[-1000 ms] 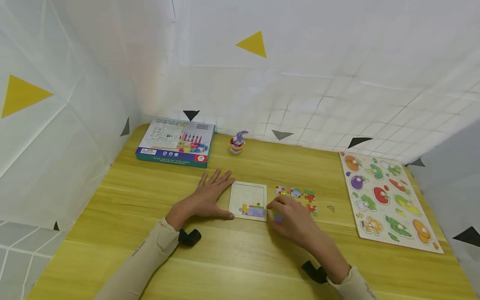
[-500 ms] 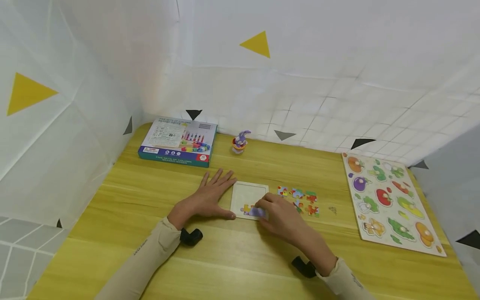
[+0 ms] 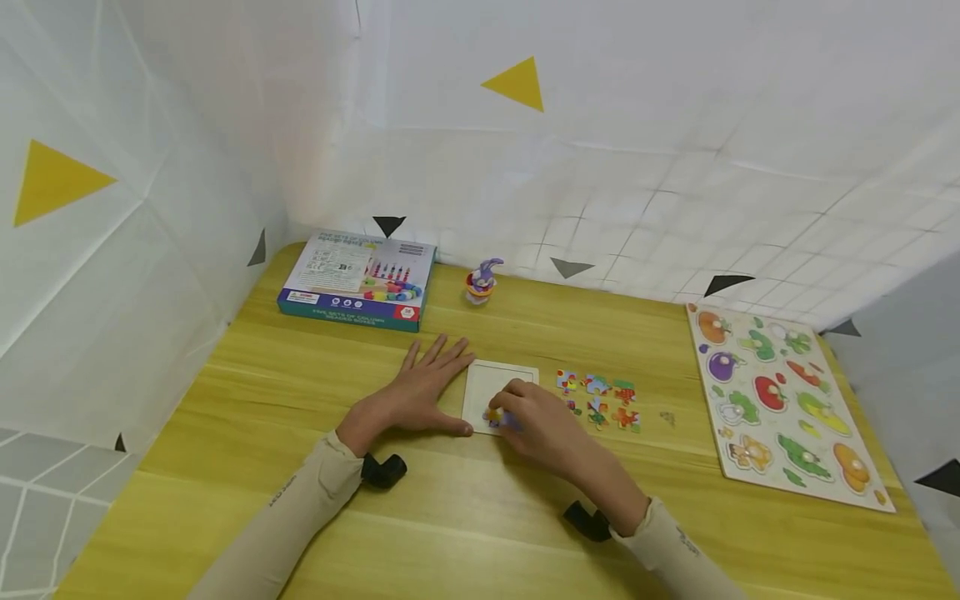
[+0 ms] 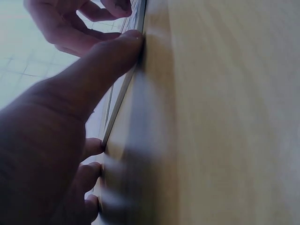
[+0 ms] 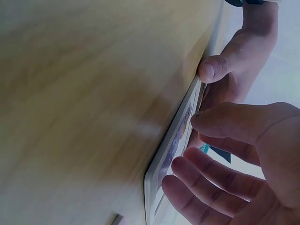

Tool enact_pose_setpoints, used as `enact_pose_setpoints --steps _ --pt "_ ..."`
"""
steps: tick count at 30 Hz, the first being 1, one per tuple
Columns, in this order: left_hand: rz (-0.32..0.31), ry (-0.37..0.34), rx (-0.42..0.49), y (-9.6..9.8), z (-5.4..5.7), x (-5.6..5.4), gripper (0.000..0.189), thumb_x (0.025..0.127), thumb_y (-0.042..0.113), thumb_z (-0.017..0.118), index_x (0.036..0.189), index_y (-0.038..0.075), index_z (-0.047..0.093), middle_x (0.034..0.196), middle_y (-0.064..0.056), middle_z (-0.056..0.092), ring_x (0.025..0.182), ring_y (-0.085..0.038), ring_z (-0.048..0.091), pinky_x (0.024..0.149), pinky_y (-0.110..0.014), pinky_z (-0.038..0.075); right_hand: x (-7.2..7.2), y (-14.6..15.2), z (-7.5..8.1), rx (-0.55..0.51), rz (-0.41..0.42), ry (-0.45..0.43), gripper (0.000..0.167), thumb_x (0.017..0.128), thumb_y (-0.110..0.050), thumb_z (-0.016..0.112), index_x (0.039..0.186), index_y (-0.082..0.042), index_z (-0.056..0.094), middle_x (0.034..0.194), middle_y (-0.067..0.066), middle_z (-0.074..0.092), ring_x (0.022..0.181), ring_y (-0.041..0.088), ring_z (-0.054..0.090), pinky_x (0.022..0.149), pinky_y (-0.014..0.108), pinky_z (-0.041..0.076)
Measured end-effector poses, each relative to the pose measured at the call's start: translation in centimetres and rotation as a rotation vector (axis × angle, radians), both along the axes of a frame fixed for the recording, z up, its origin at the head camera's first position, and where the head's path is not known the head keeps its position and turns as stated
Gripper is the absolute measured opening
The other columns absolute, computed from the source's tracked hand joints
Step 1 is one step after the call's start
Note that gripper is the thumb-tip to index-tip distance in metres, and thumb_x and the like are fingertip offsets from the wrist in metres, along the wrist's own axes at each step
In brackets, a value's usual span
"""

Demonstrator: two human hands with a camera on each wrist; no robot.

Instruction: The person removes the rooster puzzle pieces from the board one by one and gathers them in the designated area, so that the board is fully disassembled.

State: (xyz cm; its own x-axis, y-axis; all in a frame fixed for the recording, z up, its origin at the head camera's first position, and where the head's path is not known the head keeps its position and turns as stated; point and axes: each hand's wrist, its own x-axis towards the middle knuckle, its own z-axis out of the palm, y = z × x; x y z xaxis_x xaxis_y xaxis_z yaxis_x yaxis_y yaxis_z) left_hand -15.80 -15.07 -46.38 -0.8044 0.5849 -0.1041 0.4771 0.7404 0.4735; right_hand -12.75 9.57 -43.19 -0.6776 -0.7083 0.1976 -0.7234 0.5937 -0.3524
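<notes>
My left hand (image 3: 420, 396) lies flat with spread fingers at the left side of a square wooden puzzle tray (image 3: 525, 372). Its thumb (image 4: 117, 51) and a fingertip touch the tray's edge. Over the tray's lower part reaches my right hand (image 3: 543, 425), thumb and fingers curved together at a yellow and purple puzzle piece (image 3: 492, 415), which it seems to pinch. In the right wrist view the thumb tip (image 5: 199, 121) is just above the tray, beside purple and yellow pieces (image 5: 176, 143). The hand covers much of the tray's lower right.
Several loose puzzle pieces (image 3: 597, 414) lie right of the tray. A small brownish bit (image 3: 667, 419) lies beyond them. At far right is a vegetable peg board (image 3: 772, 408). A toy box (image 3: 356, 279) and a purple rabbit figure (image 3: 481, 281) stand at the back.
My right hand has moved left from beside the tray's right edge to over its lower left. A purple piece by that edge is gone from the table. The left hand stays put.
</notes>
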Motion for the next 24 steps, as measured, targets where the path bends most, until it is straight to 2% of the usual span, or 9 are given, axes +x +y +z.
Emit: enact_pose_setpoints --steps 9,18,24 --pt "0.005 -0.006 0.012 0.01 0.17 0.11 0.112 0.078 0.072 0.069 0.162 0.016 0.020 0.167 -0.004 0.005 0.152 -0.032 -0.007 0.116 -0.058 -0.012 -0.03 -0.64 -0.06 0.024 -0.012 -0.001 0.024 0.079 -0.006 0.084 0.101 -0.008 0.075 0.102 0.004 0.067 0.096 0.022 0.065 0.081 0.038 0.057" --pt "0.004 -0.005 -0.003 0.19 0.29 0.03 0.112 0.078 0.073 0.069 0.162 0.017 0.020 0.167 -0.004 0.005 0.152 -0.032 -0.007 0.116 -0.058 -0.011 0.32 -0.84 -0.42 0.066 -0.064 0.031 0.023 0.078 -0.008 0.084 0.099 -0.011 0.075 0.101 0.002 0.067 0.095 0.023 0.064 0.073 0.038 0.058" --pt "0.003 -0.001 -0.006 0.21 0.24 0.04 0.112 0.079 0.070 0.070 0.162 0.016 0.020 0.168 -0.005 0.006 0.152 -0.033 -0.006 0.116 -0.060 -0.010 0.50 -0.92 -0.48 0.073 -0.084 0.021 0.021 0.079 -0.008 0.084 0.097 -0.013 0.075 0.100 0.002 0.066 0.093 0.023 0.063 0.071 0.038 0.057"
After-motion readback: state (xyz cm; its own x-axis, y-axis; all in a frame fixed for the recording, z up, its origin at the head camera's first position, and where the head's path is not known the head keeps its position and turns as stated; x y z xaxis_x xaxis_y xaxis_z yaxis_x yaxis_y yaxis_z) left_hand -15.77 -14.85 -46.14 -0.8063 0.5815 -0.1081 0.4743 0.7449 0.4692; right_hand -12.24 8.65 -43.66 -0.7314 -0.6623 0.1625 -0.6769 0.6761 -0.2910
